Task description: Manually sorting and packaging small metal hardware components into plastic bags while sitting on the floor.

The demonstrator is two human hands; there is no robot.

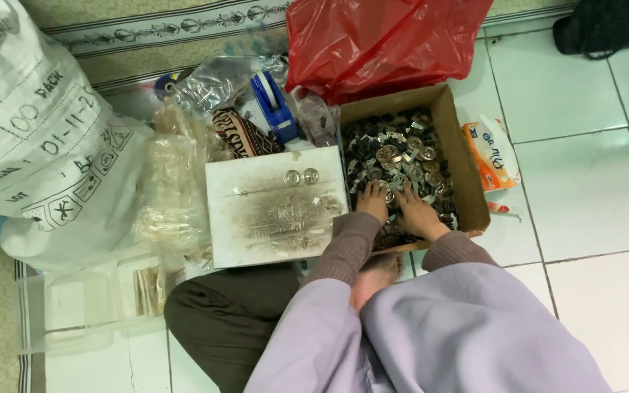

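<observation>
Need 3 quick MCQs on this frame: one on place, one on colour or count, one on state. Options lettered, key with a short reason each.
1. Where are both hands?
A. in the cardboard box of small metal parts
B. on the white board
C. on the big white sack

2. What colour is the plastic bag behind the box?
A. green
B. red
C. yellow

3. How is the box?
A. taped shut
B. tipped on its side
C. open, full of parts

Key:
1 A: left hand and right hand rest in the cardboard box, not on the white board.
2 B: the plastic bag is red.
3 C: the flaps are open and the parts show.
</observation>
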